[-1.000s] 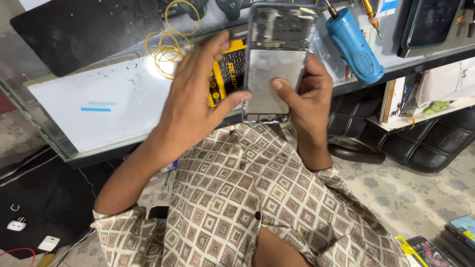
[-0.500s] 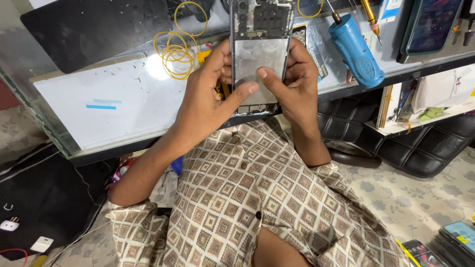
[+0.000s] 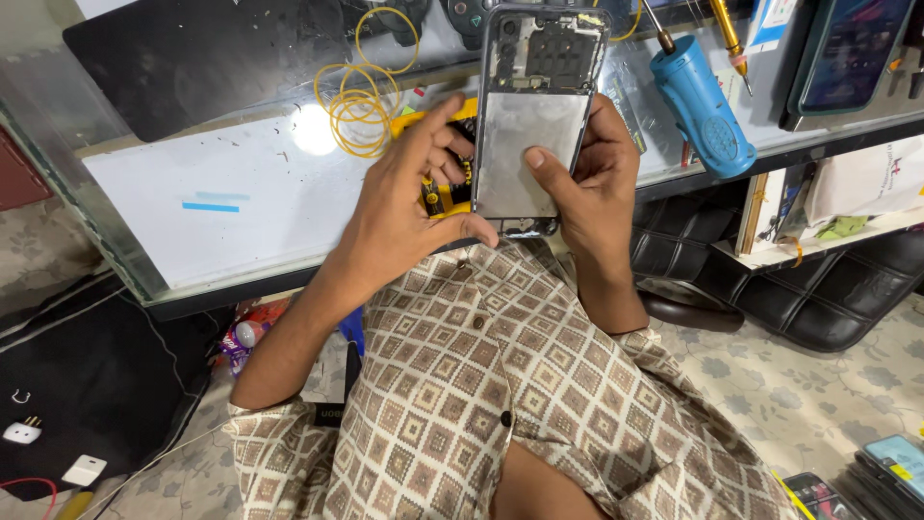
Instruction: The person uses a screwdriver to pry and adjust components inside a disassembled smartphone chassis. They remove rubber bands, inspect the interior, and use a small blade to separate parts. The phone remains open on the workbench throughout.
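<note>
Now both hands hold an opened phone (image 3: 534, 125) upright above the glass desk (image 3: 241, 207). The right hand (image 3: 592, 173) has a closed grip on its right edge, thumb pressed on the bare metal plate. The left hand (image 3: 414, 207) grips the lower left corner, fingers spread. Yellow rubber bands (image 3: 361, 111) lie just left of the phone; a blue screwdriver (image 3: 698, 101) lies to its right.
</note>
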